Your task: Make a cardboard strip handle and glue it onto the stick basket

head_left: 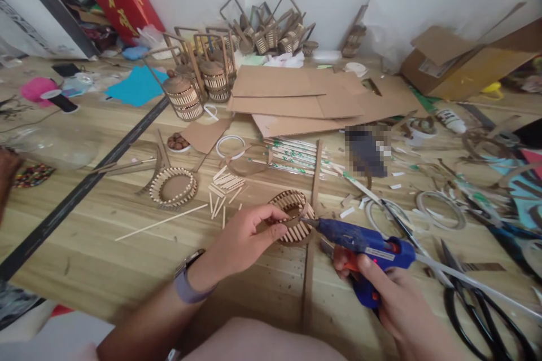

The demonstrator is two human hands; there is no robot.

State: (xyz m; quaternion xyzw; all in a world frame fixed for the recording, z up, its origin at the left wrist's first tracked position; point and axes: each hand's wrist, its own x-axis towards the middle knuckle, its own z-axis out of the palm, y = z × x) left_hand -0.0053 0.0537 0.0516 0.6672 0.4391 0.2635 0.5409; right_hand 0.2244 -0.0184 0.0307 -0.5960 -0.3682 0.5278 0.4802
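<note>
My right hand grips a blue hot glue gun, fingers wrapped round its handle and orange trigger. Its nozzle points left and meets, or nearly meets, the rim of a small round basket built of light wooden sticks and brown strips. Thumb and forefinger of my left hand pinch a brown strip at the basket's near rim. Under the basket's right side runs a long brown strip. Left of my hands sits a second stick ring on a round base, with short cut sticks lying between.
Black-handled scissors lie at the lower right. Cardboard sheets and finished handled baskets stand farther back. Wrapped sticks, a bowl of brown balls and tape rolls surround the work. Another person's arm shows at far left.
</note>
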